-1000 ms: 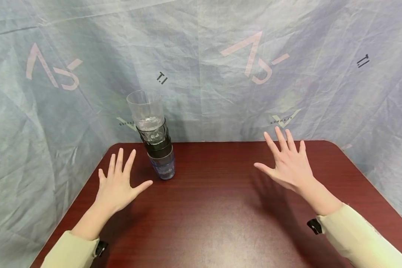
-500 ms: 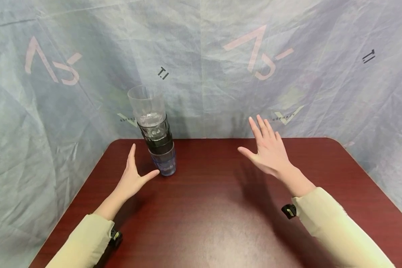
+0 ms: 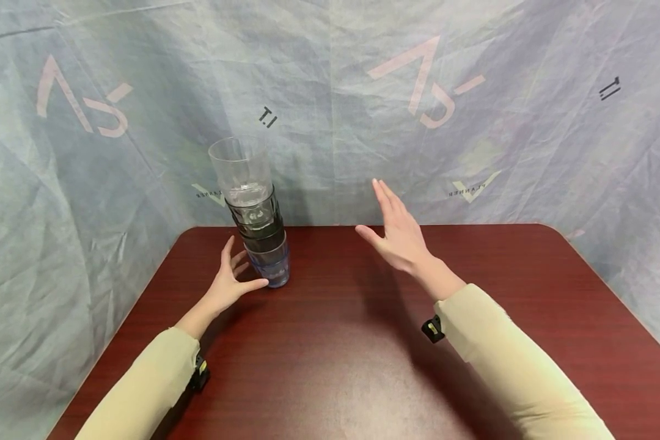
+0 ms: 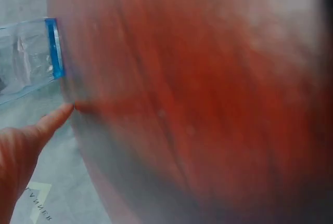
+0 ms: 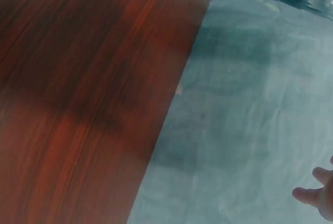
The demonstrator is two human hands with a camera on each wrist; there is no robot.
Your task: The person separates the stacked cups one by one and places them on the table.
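A tall stack of nested plastic cups stands upright at the table's back left, with clear cups (image 3: 242, 168) on top, dark smoky cups (image 3: 261, 229) in the middle and a bluish clear cup (image 3: 275, 269) at the bottom. Just left of the lowest cup is my left hand (image 3: 225, 290), thumb and fingers spread apart; the thumb tip overlaps the cup's base in the head view. The left wrist view shows a gap between thumb (image 4: 54, 120) and bluish cup (image 4: 31, 52). My right hand (image 3: 404, 241) is raised over the table right of the stack, fingers straight, holding nothing.
The dark red wooden table (image 3: 335, 342) has rounded back corners. A grey printed cloth (image 3: 330, 91) hangs close behind it and along the left side. Both sleeves are pale, with a black wrist device (image 3: 432, 329) at each cuff.
My left hand has moved right and forward to the foot of the cup stack and turned on edge. My right hand has moved left toward the stack. The cups have stayed in place.
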